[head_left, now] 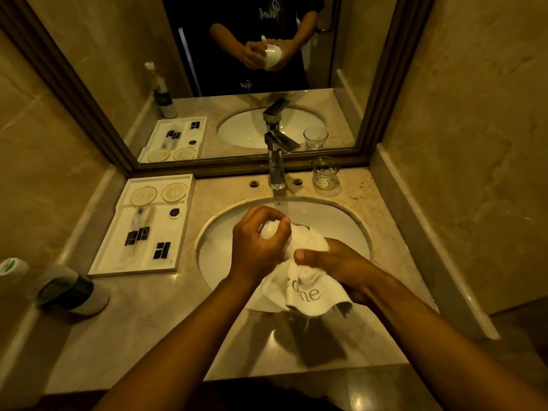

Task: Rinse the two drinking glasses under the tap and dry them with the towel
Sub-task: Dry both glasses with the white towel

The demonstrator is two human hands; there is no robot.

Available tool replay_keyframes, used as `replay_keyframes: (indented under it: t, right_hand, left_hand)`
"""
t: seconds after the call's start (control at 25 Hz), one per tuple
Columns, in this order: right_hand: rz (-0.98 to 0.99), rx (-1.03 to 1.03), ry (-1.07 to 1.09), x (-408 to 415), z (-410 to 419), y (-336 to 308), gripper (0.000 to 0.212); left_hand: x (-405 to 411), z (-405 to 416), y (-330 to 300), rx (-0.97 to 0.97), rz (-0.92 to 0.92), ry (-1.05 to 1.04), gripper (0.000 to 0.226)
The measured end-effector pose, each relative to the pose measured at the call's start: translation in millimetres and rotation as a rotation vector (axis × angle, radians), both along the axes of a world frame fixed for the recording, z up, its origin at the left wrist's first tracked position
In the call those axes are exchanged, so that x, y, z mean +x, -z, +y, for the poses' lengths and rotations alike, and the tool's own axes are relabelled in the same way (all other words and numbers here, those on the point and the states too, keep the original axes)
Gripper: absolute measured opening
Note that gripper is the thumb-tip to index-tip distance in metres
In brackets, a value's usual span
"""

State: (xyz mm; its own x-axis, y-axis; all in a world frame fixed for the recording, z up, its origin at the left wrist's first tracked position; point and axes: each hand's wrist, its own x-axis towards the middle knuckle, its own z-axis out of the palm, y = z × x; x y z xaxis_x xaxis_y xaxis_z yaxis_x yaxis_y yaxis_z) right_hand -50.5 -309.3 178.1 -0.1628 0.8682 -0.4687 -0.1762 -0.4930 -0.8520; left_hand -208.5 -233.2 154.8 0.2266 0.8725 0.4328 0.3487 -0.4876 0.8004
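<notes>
Over the sink basin (341, 223), both my hands work a white towel (308, 280) with grey lettering. My left hand (258, 241) curls its fingers around a towel-wrapped object (271, 231), which looks like a drinking glass, mostly hidden by cloth and fingers. My right hand (335, 262) grips the bunched towel from the right, thumb on top. The towel's free end hangs down over the basin's front rim. A second drinking glass (325, 172) stands upright on the counter to the right of the tap (276, 161). No water is seen running from the tap.
A white amenity tray (115, 262) with sachets and round lids lies left of the basin. A toppled dark-banded bottle (68, 289) and a white bottle (12, 271) are at the counter's left edge. A mirror (237, 69) stands behind; walls close in on both sides.
</notes>
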Motion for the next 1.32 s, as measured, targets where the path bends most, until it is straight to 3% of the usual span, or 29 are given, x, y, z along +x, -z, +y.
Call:
replay_keyframes:
  t: [0.2,0.28,0.36,0.44,0.48,0.56,0.68,0.76,0.8,0.84,0.96,1.08,1.2,1.32]
  right_hand:
    - [-0.607,0.329,-0.077,-10,-1,3,0.079]
    - [-0.896,0.465,-0.081,-18,1,6,0.082]
    - [-1.136,0.584,-0.146,-21,2,12,0.080]
    - [-1.247,0.628,-0.213,-22,1,17,0.078]
    - [-1.218,0.611,-0.204,-21,0,18,0.076]
    - [-0.981,0.464,-0.094,-20,-1,15,0.070]
    - [-0.454,0.113,-0.024,-8,6,7,0.054]
    - [0.059,-0.105,-0.028,0,7,0,0.038]
    - [0.242,-0.160,-0.020,1,6,-2,0.034]
    - [0.306,-0.150,-0.037,1,4,-5,0.034]
    - [-0.099,0.082,-0.128,-7,2,0,0.041]
    - [-0.458,0.296,-0.139,-16,6,7,0.055]
    - [-0.902,0.543,-0.194,-20,10,15,0.077]
    - [-1.234,0.763,-0.328,-20,8,24,0.083]
  left_hand:
    - [9,-9,6,-0.245,-0.225,-0.216,0.010]
    - [11,-8,13,-0.491,-0.321,-0.301,0.012]
    - [11,-7,14,-0.859,-0.417,-0.407,0.016]
    - [9,-9,9,-1.147,-0.385,-0.455,0.018]
    - [8,-8,5,-1.192,-0.302,-0.426,0.021]
    - [5,-8,-1,-1.081,-0.088,-0.299,0.028]
    - [-7,-8,-6,-0.550,0.092,-0.030,0.031]
    - [-17,-6,-4,-0.121,0.245,0.084,0.029]
    - [-19,-5,-1,0.028,0.276,0.105,0.031]
    - [-21,-5,3,0.105,0.269,0.095,0.032]
    - [-20,-7,7,0.100,0.098,-0.053,0.027]
    - [-17,-9,8,-0.098,-0.030,-0.154,0.016]
    - [-8,-3,3,-0.612,-0.171,-0.298,0.019]
    - [-7,0,-4,-1.169,-0.136,-0.431,0.025]
